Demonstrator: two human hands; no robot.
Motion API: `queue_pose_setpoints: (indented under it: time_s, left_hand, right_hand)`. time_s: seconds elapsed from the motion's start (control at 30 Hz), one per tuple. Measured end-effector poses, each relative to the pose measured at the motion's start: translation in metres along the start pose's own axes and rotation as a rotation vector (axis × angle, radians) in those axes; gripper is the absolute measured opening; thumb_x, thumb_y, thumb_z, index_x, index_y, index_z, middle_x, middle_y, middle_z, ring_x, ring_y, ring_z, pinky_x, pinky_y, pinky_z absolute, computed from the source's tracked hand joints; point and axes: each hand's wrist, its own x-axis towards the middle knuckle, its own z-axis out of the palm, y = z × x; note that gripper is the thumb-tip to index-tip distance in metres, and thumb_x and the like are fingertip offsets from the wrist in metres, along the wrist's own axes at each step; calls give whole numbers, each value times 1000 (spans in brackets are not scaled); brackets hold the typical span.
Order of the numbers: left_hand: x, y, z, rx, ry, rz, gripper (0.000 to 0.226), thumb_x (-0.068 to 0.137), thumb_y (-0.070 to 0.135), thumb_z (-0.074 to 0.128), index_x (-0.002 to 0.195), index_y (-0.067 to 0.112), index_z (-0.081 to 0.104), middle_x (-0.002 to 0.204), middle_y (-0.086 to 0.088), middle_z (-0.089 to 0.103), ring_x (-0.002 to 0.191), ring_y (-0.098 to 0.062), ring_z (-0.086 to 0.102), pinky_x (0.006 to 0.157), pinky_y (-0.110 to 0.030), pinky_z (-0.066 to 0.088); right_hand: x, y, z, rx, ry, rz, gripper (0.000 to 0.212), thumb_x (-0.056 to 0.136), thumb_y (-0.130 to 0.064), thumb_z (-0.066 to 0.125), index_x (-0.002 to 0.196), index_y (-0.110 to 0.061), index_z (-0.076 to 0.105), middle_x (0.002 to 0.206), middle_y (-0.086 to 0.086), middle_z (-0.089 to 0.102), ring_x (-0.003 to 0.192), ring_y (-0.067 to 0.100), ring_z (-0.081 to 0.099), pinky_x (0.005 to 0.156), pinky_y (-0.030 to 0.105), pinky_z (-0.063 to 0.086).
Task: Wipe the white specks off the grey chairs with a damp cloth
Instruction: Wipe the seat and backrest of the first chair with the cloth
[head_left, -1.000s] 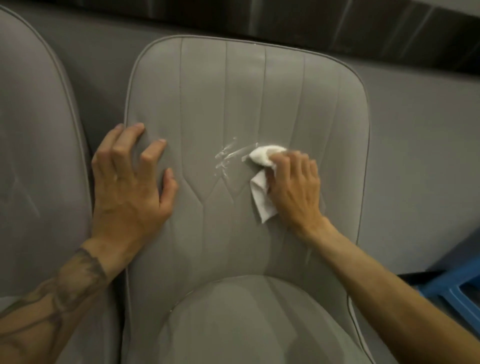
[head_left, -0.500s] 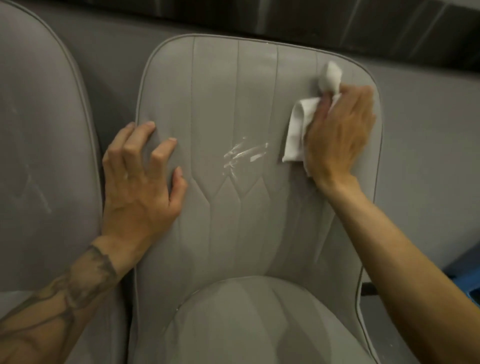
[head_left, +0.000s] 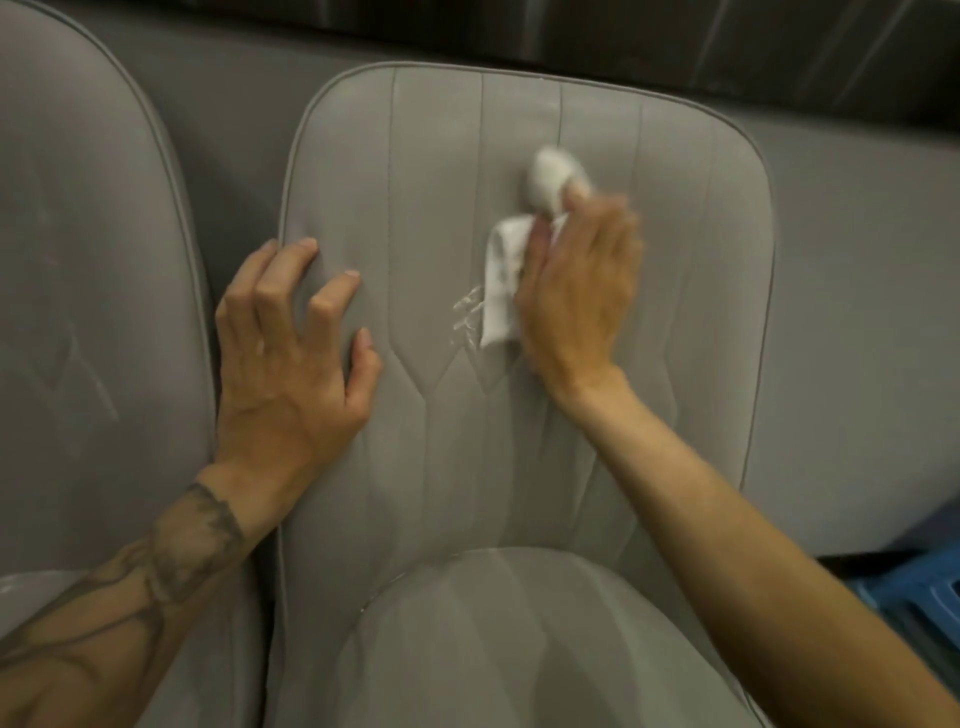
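The white specks (head_left: 466, 314) sit as a small patch of streaks near the middle of the grey chair's backrest (head_left: 415, 156), just above the stitched chevron seam. They are plainly not gone yet. The damp cloth (head_left: 503, 275) lies against the backrest directly to their right, its loose tail touching the patch's edge and its bunched end poking up toward the top edge. The right hand (head_left: 576, 291) holds the cloth and presses it to the upholstery. Blur hides how far its fingers curl. The left hand (head_left: 291, 364) grips nothing and braces on the backrest's left edge with its fingers spread and bent.

By the look of it, this chair's stain is only partly worked and needs a pass straight across it. The neighbouring chair (head_left: 78, 260), beside the left edge, shows faint pale marks that probably also need wiping.

The upholstery is smooth, piped and stitched in vertical panels, with the seat (head_left: 519, 639) below. Behind the chairs runs a grey wall (head_left: 857, 312) with a dark band above, and something blue (head_left: 924, 597) sits at the lower right.
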Motion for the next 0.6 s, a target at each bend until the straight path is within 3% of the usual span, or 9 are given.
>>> queue_pose_setpoints:
  time_s: [0.13, 0.2, 0.33, 0.4, 0.53, 0.6]
  left_hand:
    - [1, 2, -2, 4, -3, -1, 42, 101, 25, 56, 138, 7, 53, 149, -22, 39, 142, -48, 39, 121, -51, 29]
    - [0, 3, -2, 5, -4, -3, 42, 100, 25, 57, 139, 7, 52, 149, -23, 40, 142, -48, 39, 120, -53, 30]
    - [1, 2, -1, 7, -13, -14, 43, 100, 25, 58, 139, 8, 51, 149, -24, 41, 142, -48, 40, 120, -53, 31]
    - [0, 2, -1, 8, -12, -12, 43, 100, 25, 57, 139, 8, 52, 149, -24, 41, 142, -49, 40, 121, -53, 31]
    - [0, 2, -3, -8, -17, -22, 42, 101, 24, 57, 139, 8, 52, 149, -25, 42, 141, -49, 41, 121, -51, 30]
    - [0, 3, -3, -19, -18, -29, 41, 100, 23, 57, 138, 7, 52, 149, -26, 44, 141, -50, 41, 122, -52, 30]
  right_hand:
    - [-66, 8, -31, -4, -302, -438, 23, 96, -20, 60, 114, -15, 48, 91, 12, 63, 78, 31, 53, 71, 40, 39]
    - [-34, 24, -21, -45, -217, -372, 17, 99, -21, 55, 113, -15, 46, 92, 13, 62, 83, 30, 49, 73, 39, 36]
    - [24, 19, 4, -24, 25, 69, 16, 102, -27, 48, 113, -15, 46, 99, 12, 58, 87, 27, 52, 78, 37, 38]
    - [-11, 0, 1, 9, -17, 11, 22, 102, -27, 48, 117, -11, 48, 102, 16, 60, 89, 32, 51, 80, 42, 41]
    - [-70, 1, -28, -9, -299, -440, 30, 92, -21, 67, 115, -16, 48, 93, 12, 64, 79, 31, 53, 72, 40, 38]
    - [-30, 23, -20, -69, -203, -372, 27, 94, -22, 65, 112, -15, 47, 93, 14, 63, 82, 31, 50, 73, 41, 38]
